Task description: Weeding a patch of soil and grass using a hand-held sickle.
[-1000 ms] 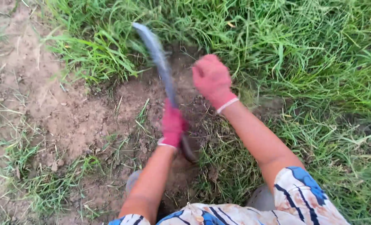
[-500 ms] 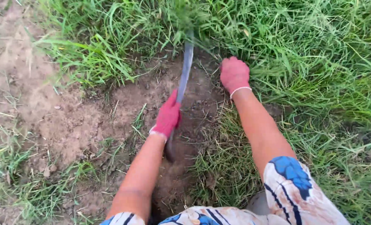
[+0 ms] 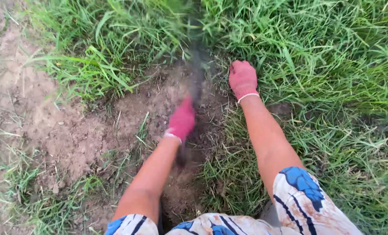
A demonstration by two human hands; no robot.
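Blade (image 3: 196, 72) is motion-blurred at upper centre, its tip lost in the grass (image 3: 316, 56). Left hand (image 3: 182, 119), in a red glove, is fisted round the tool's handle at centre frame. Right hand (image 3: 243, 78), gloved, is curled at the grass edge; what it grips is unclear. The tool looks dark and long, over bare soil (image 3: 72, 130).

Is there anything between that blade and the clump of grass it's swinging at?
Nothing visible stands between them. The left hand grips the blade, which is blurred over bare soil with its tip at the grass edge. The right hand rests on the grass to the blade's right, clear of it.
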